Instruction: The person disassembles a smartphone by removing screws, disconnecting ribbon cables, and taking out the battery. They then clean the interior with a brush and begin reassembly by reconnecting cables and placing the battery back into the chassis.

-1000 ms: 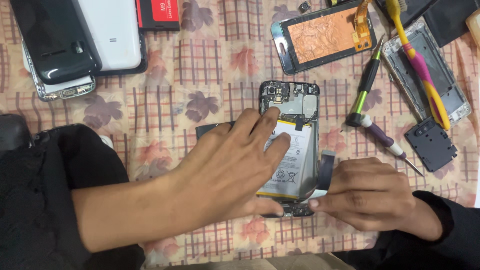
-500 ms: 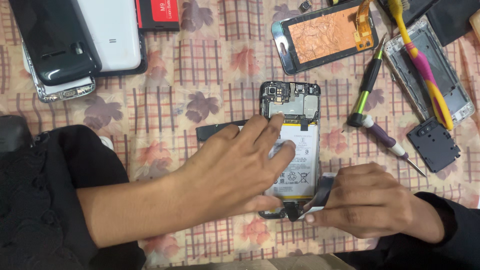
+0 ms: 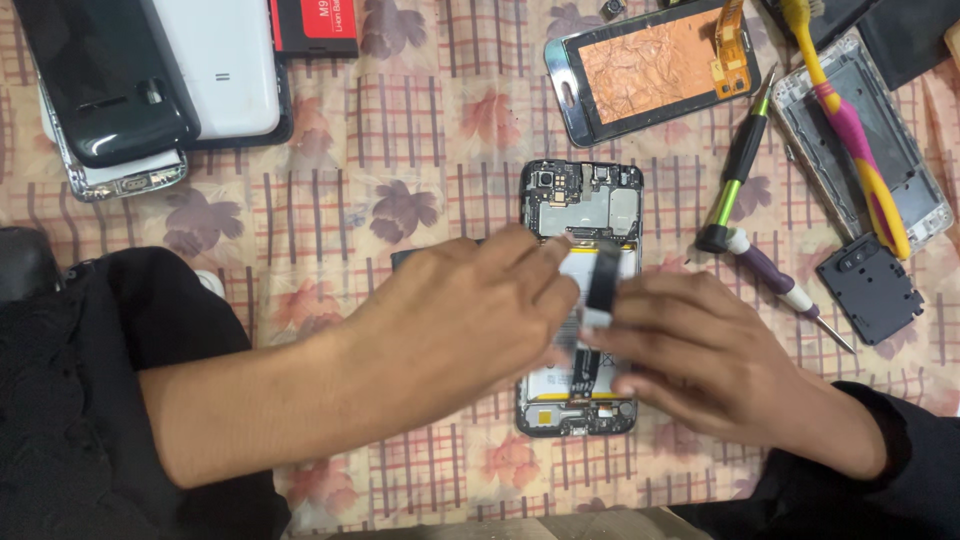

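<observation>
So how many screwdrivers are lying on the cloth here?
2. A green-and-black screwdriver lies right of the opened phone, tip toward the detached screen. A purple-and-white screwdriver lies just below it, pointing toward the lower right. Others may be hidden under the hands.

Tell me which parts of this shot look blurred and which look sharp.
Head view: the left hand and right hand are motion-smeared over the opened black phone; the green-handled screwdriver and checked floral tablecloth look sharp, evenly lit.
</observation>
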